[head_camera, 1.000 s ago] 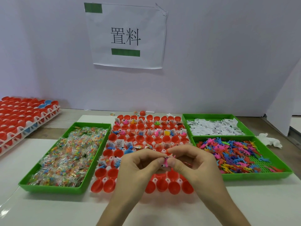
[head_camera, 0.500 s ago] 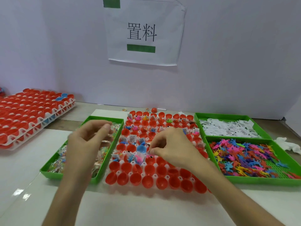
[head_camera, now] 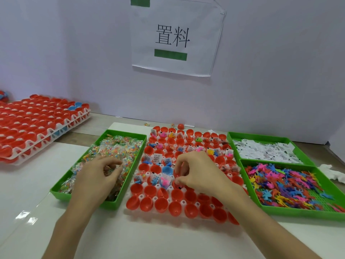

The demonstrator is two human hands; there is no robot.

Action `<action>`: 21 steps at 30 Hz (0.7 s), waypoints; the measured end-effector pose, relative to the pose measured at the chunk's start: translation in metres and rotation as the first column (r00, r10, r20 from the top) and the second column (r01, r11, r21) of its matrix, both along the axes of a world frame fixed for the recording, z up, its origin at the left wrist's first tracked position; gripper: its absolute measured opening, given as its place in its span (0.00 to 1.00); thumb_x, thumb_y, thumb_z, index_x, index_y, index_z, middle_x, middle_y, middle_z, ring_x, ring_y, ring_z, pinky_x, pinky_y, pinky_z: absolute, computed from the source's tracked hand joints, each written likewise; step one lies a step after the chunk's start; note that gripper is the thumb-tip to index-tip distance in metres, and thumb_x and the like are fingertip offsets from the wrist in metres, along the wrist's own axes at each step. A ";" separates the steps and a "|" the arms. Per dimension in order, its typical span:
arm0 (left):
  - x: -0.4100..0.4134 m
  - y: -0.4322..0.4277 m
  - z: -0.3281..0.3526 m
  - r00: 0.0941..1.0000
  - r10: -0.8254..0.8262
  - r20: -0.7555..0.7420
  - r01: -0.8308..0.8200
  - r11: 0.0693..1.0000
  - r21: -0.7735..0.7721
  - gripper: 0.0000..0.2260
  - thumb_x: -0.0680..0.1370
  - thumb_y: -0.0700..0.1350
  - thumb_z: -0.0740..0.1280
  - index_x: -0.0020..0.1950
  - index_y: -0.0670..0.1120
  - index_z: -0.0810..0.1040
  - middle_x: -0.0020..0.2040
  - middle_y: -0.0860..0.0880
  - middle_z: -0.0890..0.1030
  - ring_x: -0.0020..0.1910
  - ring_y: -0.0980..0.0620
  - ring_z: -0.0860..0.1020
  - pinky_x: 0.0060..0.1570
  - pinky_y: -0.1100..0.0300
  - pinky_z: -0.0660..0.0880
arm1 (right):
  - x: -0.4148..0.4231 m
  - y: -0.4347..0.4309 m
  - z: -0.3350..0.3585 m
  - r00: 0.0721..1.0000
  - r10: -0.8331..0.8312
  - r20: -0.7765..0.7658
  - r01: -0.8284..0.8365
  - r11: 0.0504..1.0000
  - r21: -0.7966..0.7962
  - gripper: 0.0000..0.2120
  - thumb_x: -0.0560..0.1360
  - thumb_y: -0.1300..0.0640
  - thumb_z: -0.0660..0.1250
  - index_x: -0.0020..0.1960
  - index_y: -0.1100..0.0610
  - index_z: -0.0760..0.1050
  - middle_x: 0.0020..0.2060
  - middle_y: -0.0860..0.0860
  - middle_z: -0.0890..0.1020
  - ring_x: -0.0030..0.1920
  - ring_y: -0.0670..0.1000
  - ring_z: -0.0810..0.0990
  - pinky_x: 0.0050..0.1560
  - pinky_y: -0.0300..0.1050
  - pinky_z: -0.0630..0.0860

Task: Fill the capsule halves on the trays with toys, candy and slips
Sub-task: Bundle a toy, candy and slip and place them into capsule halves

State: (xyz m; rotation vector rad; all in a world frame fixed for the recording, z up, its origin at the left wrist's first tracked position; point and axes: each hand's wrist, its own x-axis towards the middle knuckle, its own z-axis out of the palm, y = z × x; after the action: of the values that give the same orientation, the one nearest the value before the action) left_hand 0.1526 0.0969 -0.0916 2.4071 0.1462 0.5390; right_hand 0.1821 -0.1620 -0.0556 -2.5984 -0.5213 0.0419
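Note:
A white tray of red capsule halves (head_camera: 175,208) lies in the middle; its far rows hold toys, candy and slips, and its near rows are bare. My right hand (head_camera: 199,172) hovers over the tray's centre, fingertips pinched down into one half. A white slip edge shows under the thumb. My left hand (head_camera: 97,176) is down in the green candy tray (head_camera: 112,203), with thumb and forefinger closing round a clear candy packet (head_camera: 112,167). At the right sit a tray of white slips (head_camera: 265,152) and a tray of coloured toys (head_camera: 280,180).
Two stacked trays of red capsule halves (head_camera: 37,120) sit at the far left. A loose red capsule (head_camera: 180,126) lies behind the middle tray. A white cloth (head_camera: 332,172) is at the right edge. A paper sign (head_camera: 173,36) hangs on the wall behind.
The hands, together a second ago over the tray's front, have parted. The left went to the candy tray and dropped into the packets. The right stayed pinched over a capsule half.

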 end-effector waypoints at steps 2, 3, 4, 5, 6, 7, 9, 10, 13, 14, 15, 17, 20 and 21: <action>-0.001 -0.001 0.000 1.000 0.011 -0.005 -0.011 1.000 0.023 0.05 0.76 0.44 0.74 0.51 0.51 0.86 0.46 0.51 0.81 0.42 0.53 0.76 0.44 0.55 0.71 | -0.001 -0.002 -0.004 1.000 -0.005 0.028 0.005 1.000 0.011 0.11 0.71 0.56 0.78 0.39 0.45 0.77 0.36 0.41 0.81 0.37 0.40 0.81 0.41 0.35 0.81; -0.002 -0.001 0.000 1.000 0.014 -0.010 -0.014 0.999 0.034 0.06 0.76 0.44 0.73 0.52 0.50 0.86 0.47 0.51 0.81 0.42 0.52 0.76 0.44 0.55 0.71 | -0.002 -0.002 -0.006 0.999 -0.007 0.047 0.006 1.000 0.011 0.11 0.71 0.55 0.78 0.38 0.45 0.77 0.36 0.40 0.81 0.37 0.40 0.80 0.39 0.33 0.79; -0.002 -0.002 0.000 1.000 0.016 -0.013 -0.015 0.999 0.041 0.06 0.76 0.44 0.73 0.52 0.50 0.86 0.47 0.51 0.81 0.42 0.52 0.76 0.44 0.55 0.71 | -0.003 -0.003 -0.007 0.998 -0.009 0.063 0.008 1.000 0.015 0.10 0.71 0.54 0.78 0.38 0.44 0.77 0.37 0.40 0.80 0.37 0.40 0.80 0.38 0.32 0.77; -0.002 -0.002 0.001 1.000 0.016 -0.013 -0.016 0.999 0.040 0.06 0.76 0.44 0.73 0.52 0.50 0.86 0.47 0.51 0.81 0.42 0.53 0.76 0.44 0.55 0.71 | -0.004 -0.004 -0.007 0.997 -0.012 0.073 0.010 1.000 0.028 0.09 0.72 0.52 0.78 0.39 0.44 0.78 0.37 0.40 0.80 0.37 0.40 0.79 0.38 0.32 0.77; -0.002 -0.003 0.001 1.000 0.018 -0.016 -0.017 0.999 0.033 0.06 0.76 0.43 0.74 0.52 0.49 0.86 0.47 0.50 0.81 0.41 0.53 0.76 0.44 0.55 0.71 | -0.004 -0.005 -0.007 0.997 -0.014 0.075 0.010 0.999 0.048 0.08 0.72 0.51 0.77 0.40 0.44 0.79 0.37 0.40 0.81 0.38 0.40 0.79 0.38 0.32 0.78; -0.002 -0.003 0.001 1.000 0.019 -0.014 -0.019 0.999 0.029 0.06 0.76 0.43 0.74 0.52 0.49 0.86 0.47 0.50 0.82 0.41 0.55 0.76 0.43 0.55 0.71 | -0.005 -0.005 -0.007 0.997 -0.015 0.072 0.010 0.997 0.072 0.06 0.72 0.50 0.77 0.41 0.45 0.80 0.37 0.40 0.81 0.38 0.40 0.80 0.39 0.33 0.78; -0.001 -0.002 0.001 1.000 0.022 0.000 -0.022 0.999 0.025 0.07 0.76 0.44 0.74 0.53 0.48 0.86 0.46 0.50 0.83 0.40 0.56 0.76 0.43 0.55 0.72 | -0.006 -0.008 -0.004 0.998 -0.016 0.066 0.008 0.991 0.131 0.04 0.73 0.48 0.76 0.44 0.45 0.82 0.37 0.40 0.82 0.39 0.38 0.80 0.39 0.31 0.78; -0.001 -0.002 0.000 1.000 0.022 0.003 -0.022 0.999 0.024 0.08 0.75 0.45 0.74 0.54 0.48 0.86 0.45 0.51 0.82 0.40 0.56 0.77 0.43 0.54 0.73 | -0.005 -0.011 -0.001 0.997 -0.027 0.069 0.015 0.986 0.165 0.03 0.74 0.47 0.75 0.44 0.45 0.82 0.37 0.39 0.82 0.40 0.37 0.79 0.38 0.30 0.76; -0.003 -0.002 0.000 0.999 0.023 -0.037 -0.021 0.998 0.057 0.13 0.74 0.53 0.74 0.58 0.52 0.84 0.45 0.52 0.81 0.42 0.52 0.78 0.43 0.52 0.76 | 0.008 -0.038 0.010 0.979 -0.166 0.122 0.127 0.953 0.275 0.02 0.76 0.49 0.72 0.44 0.44 0.82 0.37 0.38 0.82 0.40 0.37 0.79 0.38 0.29 0.75; -0.003 -0.003 0.000 0.998 0.025 -0.065 -0.019 0.996 0.087 0.15 0.74 0.56 0.74 0.59 0.54 0.84 0.46 0.52 0.80 0.42 0.52 0.78 0.43 0.52 0.76 | 0.016 -0.054 0.013 0.955 -0.251 0.158 0.198 0.936 0.290 0.03 0.76 0.51 0.71 0.45 0.45 0.83 0.37 0.38 0.82 0.38 0.37 0.79 0.37 0.28 0.73; -0.002 -0.003 0.000 0.996 0.029 -0.083 -0.019 0.994 0.112 0.15 0.74 0.57 0.73 0.59 0.56 0.84 0.47 0.53 0.79 0.42 0.52 0.77 0.42 0.53 0.75 | 0.025 -0.071 0.014 0.918 -0.345 0.195 0.283 0.916 0.284 0.04 0.77 0.53 0.70 0.46 0.48 0.84 0.37 0.38 0.82 0.37 0.37 0.79 0.36 0.27 0.70; -0.002 -0.003 0.001 0.996 0.030 -0.088 -0.019 0.993 0.119 0.11 0.73 0.57 0.74 0.54 0.58 0.84 0.47 0.53 0.79 0.41 0.53 0.76 0.39 0.54 0.73 | 0.045 -0.111 0.012 0.827 -0.518 0.221 0.474 0.852 0.221 0.06 0.77 0.58 0.69 0.49 0.53 0.85 0.42 0.46 0.85 0.38 0.39 0.78 0.37 0.30 0.70; -0.002 -0.005 0.003 0.997 0.036 -0.069 -0.031 0.997 0.068 0.08 0.72 0.51 0.77 0.39 0.61 0.80 0.44 0.54 0.80 0.40 0.54 0.76 0.40 0.53 0.74 | 0.069 -0.173 0.000 0.723 -0.673 0.156 0.680 0.733 0.011 0.11 0.76 0.60 0.69 0.58 0.56 0.83 0.55 0.55 0.84 0.51 0.54 0.82 0.54 0.47 0.78; -0.002 -0.006 0.003 0.997 0.046 -0.067 -0.042 0.997 0.065 0.10 0.71 0.49 0.78 0.37 0.61 0.80 0.42 0.55 0.79 0.39 0.54 0.76 0.40 0.52 0.75 | 0.074 -0.189 -0.003 0.720 -0.684 0.114 0.693 0.718 -0.069 0.13 0.75 0.59 0.70 0.59 0.56 0.82 0.57 0.57 0.83 0.56 0.57 0.81 0.58 0.50 0.77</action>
State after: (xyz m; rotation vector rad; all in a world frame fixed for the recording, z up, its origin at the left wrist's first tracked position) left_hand 0.1504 0.0912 -0.0887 2.4905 0.2153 0.4876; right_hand 0.2558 -0.3514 -0.0590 -2.7384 0.4768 -0.2960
